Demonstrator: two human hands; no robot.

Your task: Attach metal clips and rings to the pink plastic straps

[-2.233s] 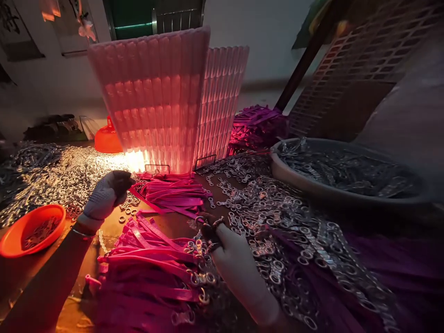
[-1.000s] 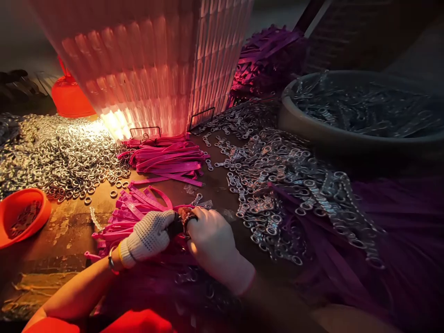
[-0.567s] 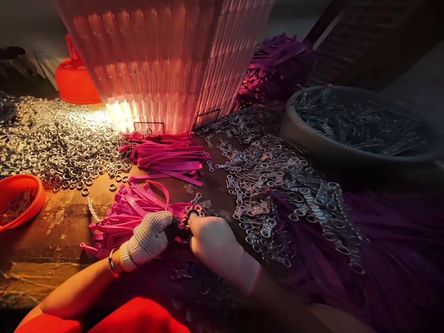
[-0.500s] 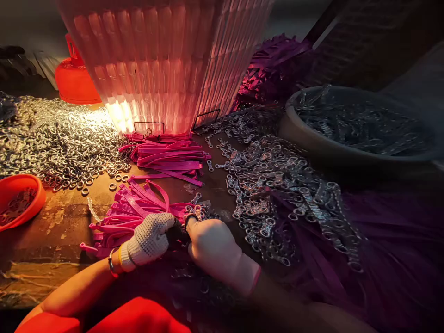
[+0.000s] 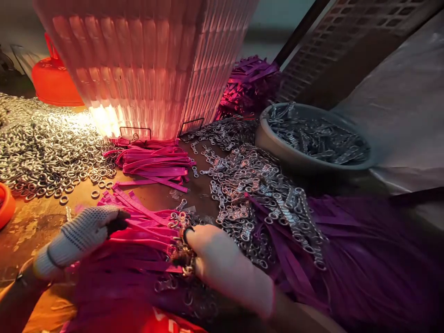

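Observation:
My left hand (image 5: pixel 83 233), in a white dotted glove with dark fingertips, is closed at the left side of a spread of pink straps (image 5: pixel 149 222). Its fingertips pinch a strap there, partly hidden by the hand. My right hand (image 5: pixel 225 263), gloved with a black band on one finger, curls at the straps' right ends. It grips metal ring links (image 5: pixel 187 268) there; the palm hides part of them. Purple straps (image 5: pixel 114 277) hang below toward my lap, with loose links (image 5: pixel 166 283) near their ends.
A heap of metal rings (image 5: pixel 52 152) lies left, beside an orange bowl (image 5: pixel 5 206). Behind stand a ribbed translucent panel (image 5: pixel 138 92) and a pink strap bundle (image 5: pixel 152 164). Right are piled metal links (image 5: pixel 239 185), a full tub (image 5: pixel 263 138) and purple straps (image 5: pixel 364 240).
My left hand has moved left, away from my right hand, along the pink straps. My right hand stays at the links. The view has turned slightly to the right.

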